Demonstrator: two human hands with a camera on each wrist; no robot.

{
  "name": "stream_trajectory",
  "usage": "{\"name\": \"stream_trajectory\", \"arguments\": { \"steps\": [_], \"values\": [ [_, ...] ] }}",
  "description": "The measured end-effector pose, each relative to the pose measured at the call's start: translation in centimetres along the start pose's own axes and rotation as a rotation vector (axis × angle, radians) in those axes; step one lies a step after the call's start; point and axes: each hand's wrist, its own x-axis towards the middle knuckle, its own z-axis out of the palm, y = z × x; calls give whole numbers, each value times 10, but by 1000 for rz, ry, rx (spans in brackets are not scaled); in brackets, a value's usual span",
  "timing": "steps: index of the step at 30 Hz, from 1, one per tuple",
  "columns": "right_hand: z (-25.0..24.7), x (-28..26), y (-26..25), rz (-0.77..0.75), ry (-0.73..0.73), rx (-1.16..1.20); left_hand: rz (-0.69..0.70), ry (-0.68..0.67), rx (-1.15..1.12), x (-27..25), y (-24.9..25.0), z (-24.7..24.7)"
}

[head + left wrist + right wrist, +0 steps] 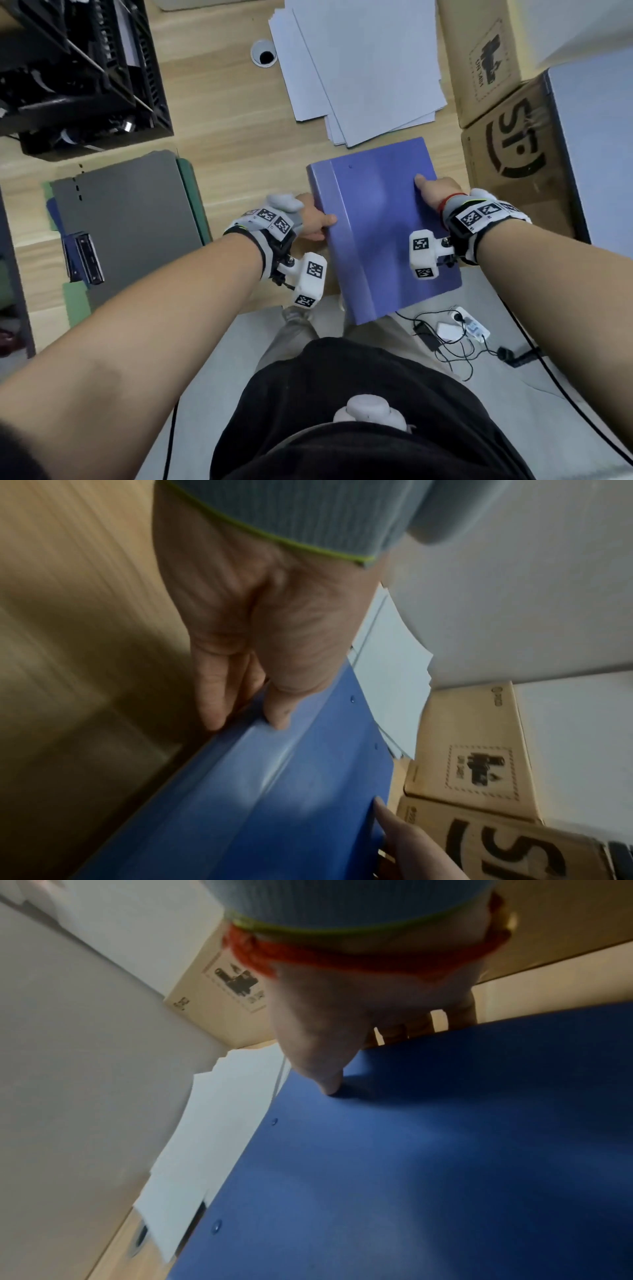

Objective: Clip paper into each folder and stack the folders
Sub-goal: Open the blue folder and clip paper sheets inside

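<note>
At frame centre, a closed blue folder [383,229] overhung the counter [233,113] edge; the left hand [313,219] pinched its spine, the right hand [435,193] grasped its right edge, thumb on top.

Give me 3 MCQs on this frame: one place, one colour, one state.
1. Where do the loose paper sheets lie relative to the blue folder?
A. beyond its far edge
B. under the grey folder
C. on the floor

2. What colour is the top folder of the pile on the left?
A. red
B. grey
C. yellow

3. The blue folder is:
A. lying open
B. closed, gripped by left hand and right hand
C. untouched

A: sheets fan out past its far edge. B: grey cover on top. B: cover shut, thumbs on it.
</note>
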Motion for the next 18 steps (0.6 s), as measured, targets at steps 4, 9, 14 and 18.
{"name": "stream_trajectory", "arguments": {
  "steps": [4,9,14,18],
  "values": [
    [-9,15,16,76,159,-24,84,46,284,18,10,32],
    [-11,20,16,74,204,-127,109,69,379,21,27,49],
    [-6,22,7,-48,203,-291,166,94,342,24,41,48],
    [-5,25,2,-71,151,-350,173,106,304,23,50,49]
  ]
}}
